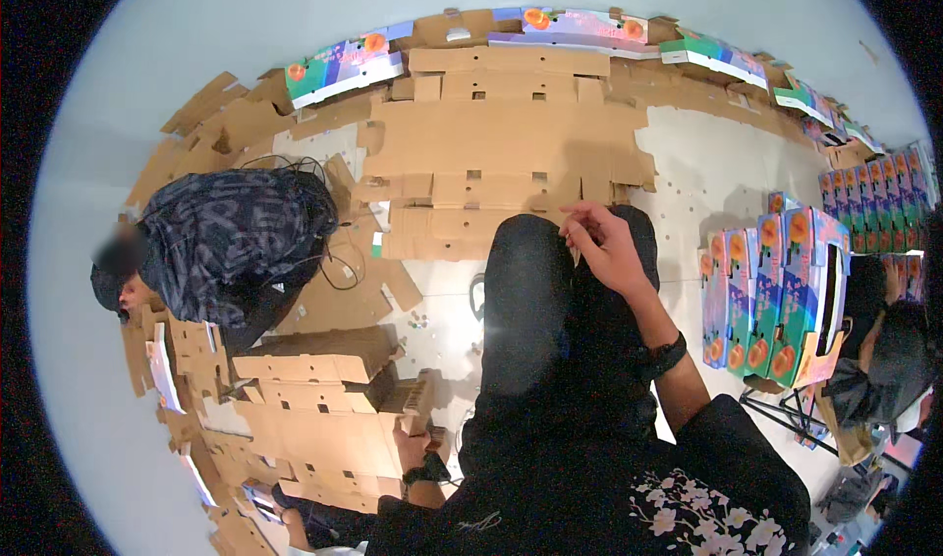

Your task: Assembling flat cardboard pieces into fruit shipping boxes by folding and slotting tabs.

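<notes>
My left hand (412, 448) is at the lower left, its fingers closed on the edge of a stack of flattened brown cardboard boxes (319, 433). Over my knees, my right hand (601, 247) is curled with thumb and fingers close together. A small pale sliver shows beneath those fingers, too small to name. Beyond my knees, a large unfolded cardboard box blank (511, 134) lies plain brown side up on the floor, with slots and flaps along its edges.
Printed fruit cartons (776, 291) stand in a row at my right, with more cartons (874, 197) stacked behind. A person in a dark patterned jacket (241, 242) bends over at the left. Cardboard pieces (226, 114) line the wall, and a cable (344, 271) lies near that person.
</notes>
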`<state>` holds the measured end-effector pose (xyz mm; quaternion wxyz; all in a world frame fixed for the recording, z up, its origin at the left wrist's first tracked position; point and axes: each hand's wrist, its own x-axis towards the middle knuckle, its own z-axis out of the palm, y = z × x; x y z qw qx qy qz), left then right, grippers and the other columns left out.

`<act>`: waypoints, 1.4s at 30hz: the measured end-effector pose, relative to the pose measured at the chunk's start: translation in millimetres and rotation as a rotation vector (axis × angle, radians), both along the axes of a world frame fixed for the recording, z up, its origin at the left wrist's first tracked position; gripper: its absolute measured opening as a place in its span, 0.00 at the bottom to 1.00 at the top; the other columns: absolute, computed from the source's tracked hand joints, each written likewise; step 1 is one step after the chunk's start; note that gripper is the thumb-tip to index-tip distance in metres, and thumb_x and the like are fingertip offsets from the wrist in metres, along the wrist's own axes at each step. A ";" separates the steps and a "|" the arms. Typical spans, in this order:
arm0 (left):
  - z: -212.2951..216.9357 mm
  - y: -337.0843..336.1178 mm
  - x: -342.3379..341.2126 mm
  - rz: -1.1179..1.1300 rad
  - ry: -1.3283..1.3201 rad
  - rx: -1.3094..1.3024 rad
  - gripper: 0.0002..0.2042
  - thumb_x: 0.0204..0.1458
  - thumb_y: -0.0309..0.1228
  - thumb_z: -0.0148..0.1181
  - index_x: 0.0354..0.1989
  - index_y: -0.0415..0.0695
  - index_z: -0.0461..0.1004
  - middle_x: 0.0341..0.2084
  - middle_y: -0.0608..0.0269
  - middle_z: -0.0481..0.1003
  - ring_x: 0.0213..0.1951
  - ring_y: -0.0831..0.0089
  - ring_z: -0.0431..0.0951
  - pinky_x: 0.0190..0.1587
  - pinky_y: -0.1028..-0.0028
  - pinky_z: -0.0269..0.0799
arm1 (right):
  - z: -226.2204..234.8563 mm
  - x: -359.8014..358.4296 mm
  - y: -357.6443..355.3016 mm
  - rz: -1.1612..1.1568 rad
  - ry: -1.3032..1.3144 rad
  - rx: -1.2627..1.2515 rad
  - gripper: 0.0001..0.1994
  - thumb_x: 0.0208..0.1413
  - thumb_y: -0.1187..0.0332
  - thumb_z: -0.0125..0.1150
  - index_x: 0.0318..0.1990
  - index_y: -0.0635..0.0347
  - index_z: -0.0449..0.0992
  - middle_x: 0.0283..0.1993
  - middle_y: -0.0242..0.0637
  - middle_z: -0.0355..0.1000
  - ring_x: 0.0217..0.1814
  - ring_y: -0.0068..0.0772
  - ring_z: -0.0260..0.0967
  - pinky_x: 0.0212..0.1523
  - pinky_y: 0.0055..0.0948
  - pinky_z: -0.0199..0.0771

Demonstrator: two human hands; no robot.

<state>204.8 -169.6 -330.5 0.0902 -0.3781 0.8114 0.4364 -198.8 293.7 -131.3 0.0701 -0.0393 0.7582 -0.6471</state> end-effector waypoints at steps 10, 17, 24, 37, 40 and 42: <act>-13.3 -33.9 30.2 0.917 0.210 0.878 0.32 0.48 0.38 0.71 0.60 0.43 0.62 0.36 0.61 0.66 0.36 0.67 0.68 0.35 0.65 0.66 | -5.7 -2.3 -10.7 -0.039 0.151 0.060 0.12 0.65 0.73 0.58 0.53 0.64 0.77 0.38 0.39 0.80 0.37 0.27 0.77 0.41 0.27 0.78; -52.0 -68.6 44.7 0.855 0.111 0.902 0.49 0.49 0.21 0.67 0.78 0.53 0.43 0.51 0.50 0.68 0.46 0.67 0.72 0.43 0.62 0.75 | -3.0 0.6 -13.5 -0.063 0.139 0.093 0.11 0.65 0.72 0.58 0.52 0.63 0.79 0.38 0.39 0.79 0.35 0.28 0.75 0.41 0.28 0.77; -75.0 -58.0 32.4 0.325 0.136 0.166 0.53 0.43 0.36 0.75 0.76 0.40 0.47 0.67 0.37 0.61 0.66 0.52 0.65 0.67 0.56 0.64 | -7.3 -0.7 -15.2 -0.068 0.154 0.168 0.10 0.65 0.71 0.60 0.51 0.61 0.79 0.40 0.39 0.80 0.36 0.27 0.75 0.40 0.28 0.75; 262.7 63.8 83.4 0.221 0.234 -0.183 0.38 0.49 0.11 0.59 0.72 0.31 0.56 0.62 0.47 0.68 0.56 0.63 0.75 0.62 0.69 0.69 | 29.6 56.2 -274.8 0.819 0.062 0.239 0.24 0.58 0.51 0.65 0.54 0.58 0.75 0.45 0.46 0.79 0.47 0.50 0.78 0.47 0.48 0.78; 314.0 84.5 119.6 0.378 0.349 -0.090 0.29 0.59 0.31 0.61 0.67 0.33 0.63 0.56 0.44 0.73 0.51 0.59 0.79 0.54 0.65 0.77 | 3.3 89.9 -353.8 1.050 -0.485 0.160 0.41 0.55 0.34 0.60 0.66 0.57 0.69 0.56 0.54 0.75 0.56 0.57 0.75 0.54 0.49 0.75; 331.0 96.4 133.3 0.616 0.228 0.058 0.26 0.61 0.36 0.60 0.65 0.34 0.66 0.52 0.44 0.76 0.49 0.58 0.80 0.51 0.63 0.79 | -33.6 113.1 -372.8 1.119 -0.792 -0.041 0.49 0.53 0.26 0.57 0.71 0.56 0.64 0.65 0.55 0.69 0.61 0.60 0.72 0.58 0.50 0.73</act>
